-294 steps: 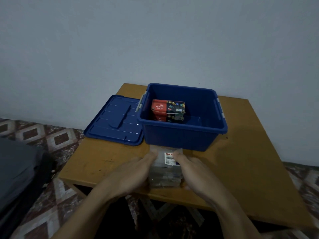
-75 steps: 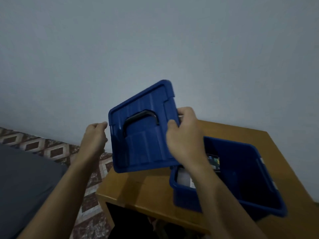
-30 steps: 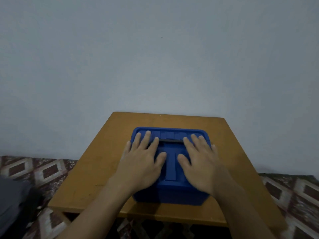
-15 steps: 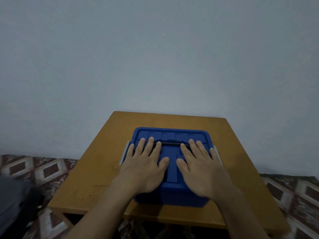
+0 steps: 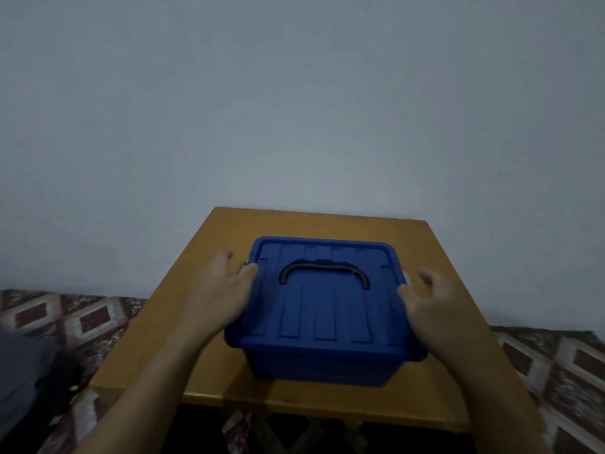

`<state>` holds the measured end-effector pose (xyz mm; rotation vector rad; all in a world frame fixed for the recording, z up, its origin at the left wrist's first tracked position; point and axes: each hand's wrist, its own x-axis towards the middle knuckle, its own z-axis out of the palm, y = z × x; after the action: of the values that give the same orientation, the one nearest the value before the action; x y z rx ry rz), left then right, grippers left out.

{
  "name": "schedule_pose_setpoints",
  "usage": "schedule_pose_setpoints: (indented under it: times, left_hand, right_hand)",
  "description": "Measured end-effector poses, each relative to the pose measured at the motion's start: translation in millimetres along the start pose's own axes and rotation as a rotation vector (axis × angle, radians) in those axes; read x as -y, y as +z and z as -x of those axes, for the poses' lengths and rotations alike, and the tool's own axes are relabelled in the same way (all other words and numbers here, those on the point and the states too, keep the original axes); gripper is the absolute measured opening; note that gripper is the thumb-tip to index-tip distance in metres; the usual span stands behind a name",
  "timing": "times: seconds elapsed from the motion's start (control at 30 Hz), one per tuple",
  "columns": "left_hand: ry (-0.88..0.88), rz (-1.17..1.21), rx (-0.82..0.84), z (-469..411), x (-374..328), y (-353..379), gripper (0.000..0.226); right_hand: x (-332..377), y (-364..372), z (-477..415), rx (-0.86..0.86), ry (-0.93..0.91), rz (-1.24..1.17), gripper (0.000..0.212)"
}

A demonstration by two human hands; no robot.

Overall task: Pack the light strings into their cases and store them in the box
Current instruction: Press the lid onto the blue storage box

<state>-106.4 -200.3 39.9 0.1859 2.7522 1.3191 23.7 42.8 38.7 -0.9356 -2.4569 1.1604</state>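
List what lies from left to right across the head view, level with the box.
Dark grey object → left hand → black handle atop the blue box → right hand.

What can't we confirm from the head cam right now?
Head view:
1. Contents of the box: hidden by the closed lid.
2. Side latches clipped or not: left latch mostly behind the left hand, right latch beside the blurred right hand.
3. Dark grey object: cut off by the left edge.
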Motion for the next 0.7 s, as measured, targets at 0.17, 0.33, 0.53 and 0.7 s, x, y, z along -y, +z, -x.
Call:
schedule_pose_setpoints:
  times: [0.17, 0.33, 0.53, 0.7]
  left_hand:
    - [-0.281, 0.287, 0.137, -1.4, 14.1, 0.3, 0.042]
    - [-0.137, 0.186, 0.041, -4.1, 11.7, 1.6, 0.037]
    - [0.027, -0.202, -0.072, -6.9, 14.1, 9.1, 0.045]
    - [-0.295, 0.525, 0.064, -7.3, 15.3, -4.2, 0.038]
  right_hand:
    - [-8.3, -8.3, -2.3, 0.133, 0.183, -0.226, 0.036]
    - [-12.1, -3.8, -8.3, -0.012, 0.017, -0.07, 0.043]
    - [-11.7, 6.8, -3.3, -0.136, -0.203, 0.276, 0.036]
    - [-19.0, -4.4, -10.3, -0.089, -0.1, -0.072, 0.048]
